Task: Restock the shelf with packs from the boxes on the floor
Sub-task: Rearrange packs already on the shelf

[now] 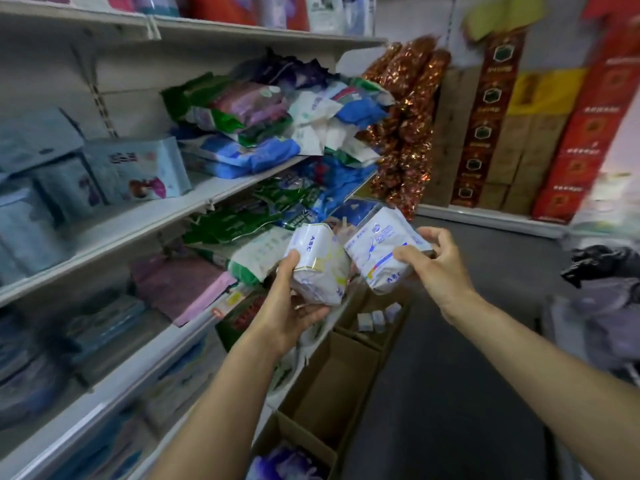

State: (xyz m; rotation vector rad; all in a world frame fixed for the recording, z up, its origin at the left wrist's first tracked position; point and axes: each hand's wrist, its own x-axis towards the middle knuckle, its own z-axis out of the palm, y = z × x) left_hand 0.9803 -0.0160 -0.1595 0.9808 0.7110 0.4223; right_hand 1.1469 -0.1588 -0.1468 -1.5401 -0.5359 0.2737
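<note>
Two soft, crinkly white plastic packs are held side by side before the cream metal shelf [138, 220]: the left hand [294, 306] grips the yellow-trimmed pack [320, 268], the right hand [436, 265] pinches the blue-striped pack [377, 251], above brown cardboard boxes [332, 372] on the floor.

A dark grey floor [460, 358] runs toward twelve o'clock. At one o'clock stand stacked red cartons [588, 133] and brown cartons [519, 157] against a pale wall [415, 15]; shiny copper-foil bags [405, 109] hang beside them.
</note>
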